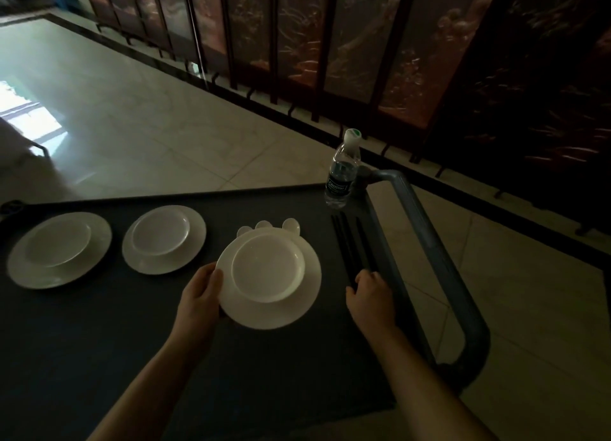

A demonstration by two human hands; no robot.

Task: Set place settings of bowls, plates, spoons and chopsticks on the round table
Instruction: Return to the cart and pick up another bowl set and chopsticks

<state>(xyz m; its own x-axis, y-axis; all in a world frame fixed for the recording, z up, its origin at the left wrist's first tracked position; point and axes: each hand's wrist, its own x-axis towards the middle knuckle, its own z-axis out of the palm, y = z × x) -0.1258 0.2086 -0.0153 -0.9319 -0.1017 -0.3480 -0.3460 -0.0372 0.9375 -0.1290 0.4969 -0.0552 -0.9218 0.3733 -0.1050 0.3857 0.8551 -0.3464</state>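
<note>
Dark cart top [99, 341], dim light. Left hand [201, 295] grasps the left rim of the nearest plate stack [271, 275], a small plate on a large one, centre of the cart. Three white spoons [264, 225] poke out just behind that stack. Right hand [370, 292] rests curled on the near ends of the black chopsticks [353, 242] at the right; cannot tell whether it grips them. Two more stacks on the left: middle stack [163, 239], far-left stack [59, 249]. Water bottle [342, 172] upright at the far right corner, beside the cart handle [439, 258].
</note>
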